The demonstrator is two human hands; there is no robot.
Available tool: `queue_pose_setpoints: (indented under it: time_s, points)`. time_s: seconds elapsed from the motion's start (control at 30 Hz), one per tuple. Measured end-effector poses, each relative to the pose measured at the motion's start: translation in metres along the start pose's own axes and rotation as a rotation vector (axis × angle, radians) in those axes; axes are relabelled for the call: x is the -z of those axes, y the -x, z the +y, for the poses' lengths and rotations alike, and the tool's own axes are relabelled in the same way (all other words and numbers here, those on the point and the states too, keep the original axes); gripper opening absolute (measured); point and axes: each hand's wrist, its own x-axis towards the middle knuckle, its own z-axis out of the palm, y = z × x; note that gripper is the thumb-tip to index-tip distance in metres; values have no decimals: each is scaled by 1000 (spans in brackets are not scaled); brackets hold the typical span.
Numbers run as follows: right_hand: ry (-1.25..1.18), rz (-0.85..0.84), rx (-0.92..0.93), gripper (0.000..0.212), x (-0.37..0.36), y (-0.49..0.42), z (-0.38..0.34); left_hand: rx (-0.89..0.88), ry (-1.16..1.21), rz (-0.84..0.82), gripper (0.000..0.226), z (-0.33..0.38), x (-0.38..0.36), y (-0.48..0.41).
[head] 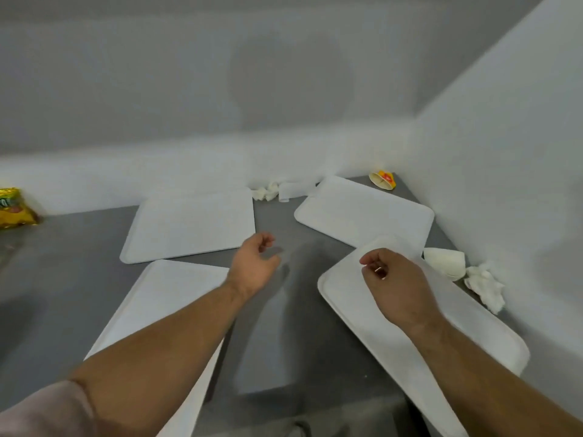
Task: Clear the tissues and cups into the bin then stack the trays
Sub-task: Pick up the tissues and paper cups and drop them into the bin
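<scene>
Several white trays lie flat on the grey table: a far left tray (189, 225), a far right tray (362, 212), a near left tray (148, 307) and a near right tray (467, 329). A crumpled tissue (265, 192) and a white cup on its side (290, 192) sit at the back between the far trays. A yellow and red paper cup (383, 179) lies in the back corner. Another white cup (444, 263) and a crumpled tissue (485, 285) lie by the right wall. My left hand (255, 263) hovers empty over the table's middle with its fingers loosely apart. My right hand (394, 279) is curled, empty, over the near right tray.
A yellow snack bag (14, 209) stands at the far left against the wall. White walls close the table at the back and on the right. Bare grey table (293, 326) shows between the trays. No bin is in view.
</scene>
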Motion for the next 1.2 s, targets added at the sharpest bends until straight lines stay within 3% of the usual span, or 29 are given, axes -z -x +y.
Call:
queue_pose_setpoints:
  time_s: [0.33, 0.63, 0.77, 0.97, 1.1, 1.2]
  points:
    - [131, -131, -83, 24, -127, -151, -20, -121, -483, -123, 54, -42, 12, -211]
    - [224, -166, 109, 36, -189, -250, -28, -179, -713, -284, 74, -72, -13, -302]
    - [249, -143, 200, 47, -209, -293, -31, -171, -798, -256, 49, -87, -16, -311]
    - [527, -213, 134, 67, -242, -354, -33, -225, -734, -91, 26, -88, -8, -309]
    - [698, -253, 96, 63, -258, -378, -36, -242, -527, 38, 17, -86, 6, -303]
    - [696, -308, 179, 46, -270, -379, -39, -250, -474, 66, 17, -86, 18, -295]
